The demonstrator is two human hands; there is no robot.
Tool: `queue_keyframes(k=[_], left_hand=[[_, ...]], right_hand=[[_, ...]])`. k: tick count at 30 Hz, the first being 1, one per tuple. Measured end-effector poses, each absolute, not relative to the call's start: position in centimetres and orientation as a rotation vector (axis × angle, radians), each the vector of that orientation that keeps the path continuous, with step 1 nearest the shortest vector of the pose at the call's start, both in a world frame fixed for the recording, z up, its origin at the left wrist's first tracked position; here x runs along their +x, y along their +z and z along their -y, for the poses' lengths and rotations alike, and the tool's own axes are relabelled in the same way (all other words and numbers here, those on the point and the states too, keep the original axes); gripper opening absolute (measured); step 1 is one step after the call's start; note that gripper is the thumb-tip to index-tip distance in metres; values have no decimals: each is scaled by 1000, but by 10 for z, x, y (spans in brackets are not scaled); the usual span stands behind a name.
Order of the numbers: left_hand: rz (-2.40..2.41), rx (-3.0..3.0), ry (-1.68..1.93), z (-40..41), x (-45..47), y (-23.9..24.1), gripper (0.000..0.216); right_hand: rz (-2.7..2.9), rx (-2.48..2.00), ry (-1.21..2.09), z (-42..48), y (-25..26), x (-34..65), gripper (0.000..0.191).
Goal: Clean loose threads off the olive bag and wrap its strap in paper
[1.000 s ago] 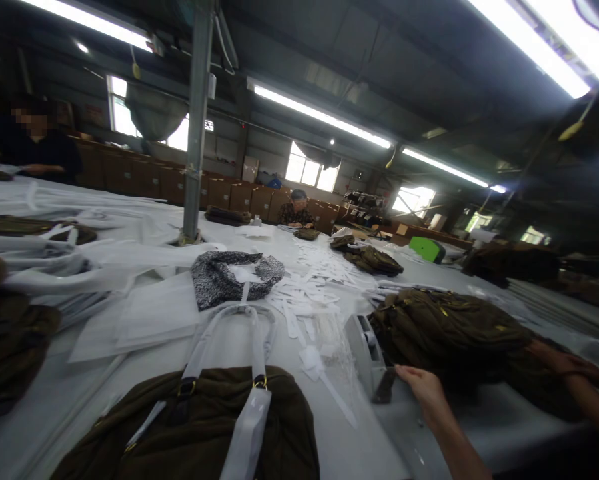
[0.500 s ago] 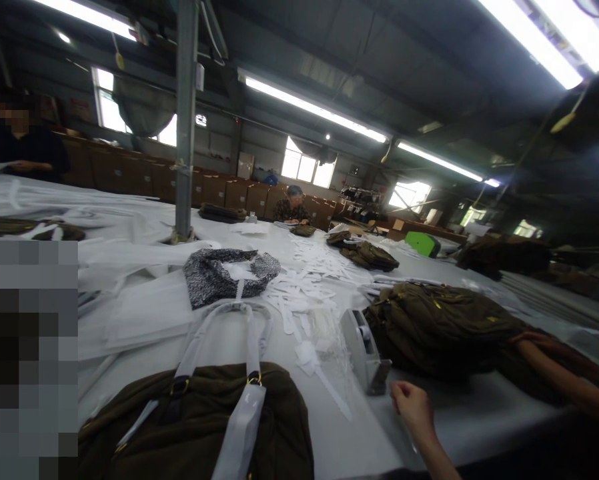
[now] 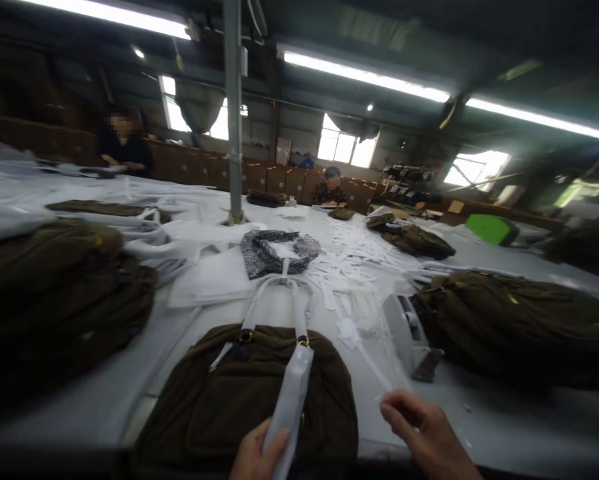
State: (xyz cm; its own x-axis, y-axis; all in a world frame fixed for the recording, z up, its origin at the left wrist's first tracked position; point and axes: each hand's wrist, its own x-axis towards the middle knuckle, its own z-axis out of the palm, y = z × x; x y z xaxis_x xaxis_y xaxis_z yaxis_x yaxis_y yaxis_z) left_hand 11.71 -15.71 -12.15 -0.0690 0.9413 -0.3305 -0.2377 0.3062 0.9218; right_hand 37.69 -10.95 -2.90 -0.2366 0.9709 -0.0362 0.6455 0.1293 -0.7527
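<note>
A dark olive bag (image 3: pixel 219 407) lies in front of me on the white table, its looped handles (image 3: pixel 274 281) wrapped in white. A flat strap in white wrapping (image 3: pixel 292 383) runs down over its front. My left hand (image 3: pixel 257 453) grips the lower end of this strap between thumb and fingers. To the right of the bag, my right hand (image 3: pixel 429 433) hovers with thumb and forefinger brought together. A tiny pale sliver shows at those fingertips, too small to name. Just beyond that hand stands a grey tape dispenser (image 3: pixel 410 340).
Olive bags are piled at the left (image 3: pixel 59 300) and right (image 3: pixel 519 327). White paper scraps (image 3: pixel 352 253), a speckled grey cloth (image 3: pixel 264 250) and a metal post (image 3: pixel 234 133) are farther back. Two people sit across the table. A green object (image 3: pixel 489 229) stands far right.
The view has swung left. My right hand has come away from the tape dispenser towards the bag. My left hand has appeared, holding the wrapped strap. Another person's arm at the right is out of view.
</note>
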Motion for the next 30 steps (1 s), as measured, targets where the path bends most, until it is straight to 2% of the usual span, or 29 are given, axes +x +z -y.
queue_keyframes(k=[5, 8, 13, 20, 27, 30], left_hand=[[-1230, 861, 1167, 160, 115, -115, 48], [-1211, 888, 1199, 159, 116, -123, 49], [-1217, 892, 1210, 155, 119, -146, 56], [-1342, 947, 1200, 154, 123, -152, 55], [-1523, 1102, 1246, 156, 130, -159, 40], [-1546, 1106, 1257, 156, 131, -161, 40]], right_hand=[[2023, -1124, 1389, 120, -27, 295, 34], [2005, -1096, 1475, 119, -50, 266, 35], [2009, -1408, 1282, 111, -81, 252, 40], [2044, -1620, 1044, 107, -82, 243, 47], [2055, -1733, 908, 105, -85, 234, 47], [2022, -1726, 916, 103, -87, 235, 48]])
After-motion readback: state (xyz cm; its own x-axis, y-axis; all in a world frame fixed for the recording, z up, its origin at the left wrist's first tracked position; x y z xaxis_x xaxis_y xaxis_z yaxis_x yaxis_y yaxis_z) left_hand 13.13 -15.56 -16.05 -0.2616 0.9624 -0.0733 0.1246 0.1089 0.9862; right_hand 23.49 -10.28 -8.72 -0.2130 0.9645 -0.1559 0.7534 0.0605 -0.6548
